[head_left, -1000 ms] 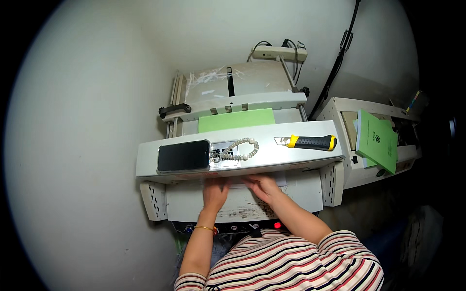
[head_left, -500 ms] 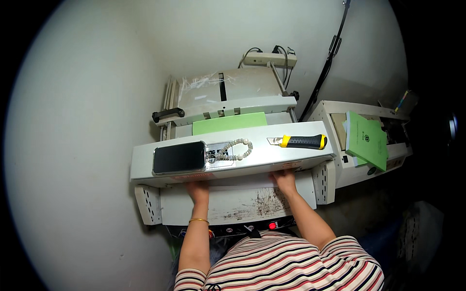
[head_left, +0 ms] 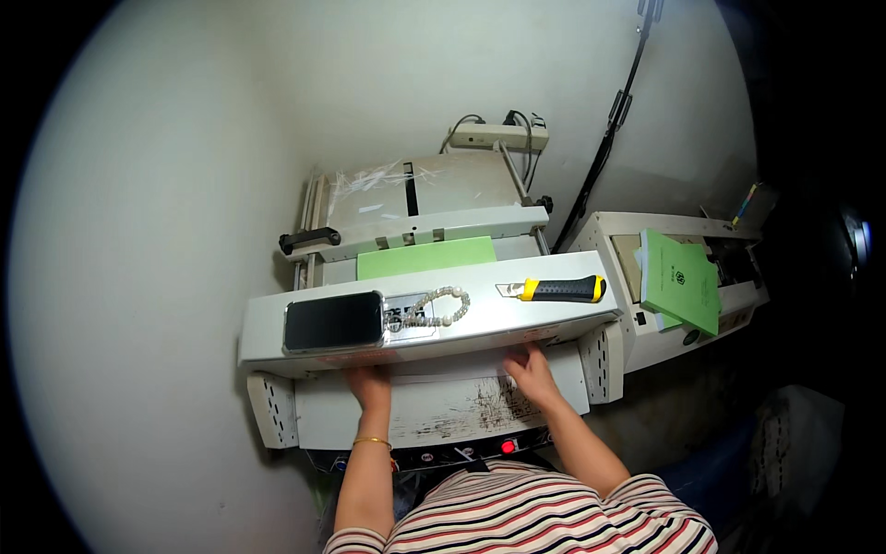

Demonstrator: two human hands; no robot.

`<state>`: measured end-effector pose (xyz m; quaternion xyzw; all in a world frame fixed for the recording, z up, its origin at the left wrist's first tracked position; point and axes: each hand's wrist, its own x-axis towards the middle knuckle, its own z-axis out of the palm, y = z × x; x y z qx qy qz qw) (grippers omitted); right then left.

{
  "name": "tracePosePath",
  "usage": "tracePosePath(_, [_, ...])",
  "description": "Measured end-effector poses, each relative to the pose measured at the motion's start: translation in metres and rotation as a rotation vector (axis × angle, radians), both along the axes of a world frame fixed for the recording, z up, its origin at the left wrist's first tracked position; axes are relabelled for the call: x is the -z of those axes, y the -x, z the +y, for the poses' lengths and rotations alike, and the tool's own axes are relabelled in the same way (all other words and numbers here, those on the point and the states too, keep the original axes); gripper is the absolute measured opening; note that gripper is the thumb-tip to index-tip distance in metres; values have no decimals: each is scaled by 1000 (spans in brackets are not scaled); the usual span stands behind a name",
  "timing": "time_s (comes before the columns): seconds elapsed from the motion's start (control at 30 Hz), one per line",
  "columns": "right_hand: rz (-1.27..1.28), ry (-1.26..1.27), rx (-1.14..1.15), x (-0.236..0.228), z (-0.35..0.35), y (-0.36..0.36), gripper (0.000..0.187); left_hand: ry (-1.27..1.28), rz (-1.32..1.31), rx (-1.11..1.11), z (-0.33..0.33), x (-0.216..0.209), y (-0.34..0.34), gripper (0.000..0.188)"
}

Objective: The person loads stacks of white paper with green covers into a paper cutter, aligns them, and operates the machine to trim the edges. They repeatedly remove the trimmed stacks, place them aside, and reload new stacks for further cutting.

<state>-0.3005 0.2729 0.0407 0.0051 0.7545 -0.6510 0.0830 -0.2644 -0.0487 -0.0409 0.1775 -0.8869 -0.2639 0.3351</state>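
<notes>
A white paper cutter (head_left: 503, 349) stands in front of me, its cover bar reaching across the table of the machine. My left hand (head_left: 371, 383) goes in under the bar, and its fingers are hidden there. Near the right end of the opening is my right hand (head_left: 531, 374), with thumb and fingers apart at the edge of the white paper (head_left: 443, 369) that shows between the hands. The paper's far part lies out of sight below the bar. Behind the bar a light green sheet (head_left: 426, 258) sticks out, up against the back gauge (head_left: 443, 228).
On the bar rest a phone (head_left: 333, 321), a beaded strap (head_left: 459, 307) and a yellow-and-black utility knife (head_left: 563, 289), blade out. Green booklets (head_left: 680, 282) lie on another machine (head_left: 614, 242) at the right. Paper shavings (head_left: 369, 180) litter the rear table.
My right hand has drawn back slightly toward me, so more of its fingers show. The left hand stays under the bar. The whole view has shifted a little.
</notes>
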Motion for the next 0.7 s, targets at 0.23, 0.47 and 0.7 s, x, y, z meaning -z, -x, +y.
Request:
tracePosePath(0.23, [5,155,-579,-252,105,58,20,84,-261,-16,20,-38,-26,39])
tracePosePath(0.47, [-16,-469,-641,-195,56,268,18,37,-364,122,105,-55,-46,61])
tracePosePath(0.7, [-424,-485,-901,-68,-2,322,21,140,-334,184,142,-67,-24,32])
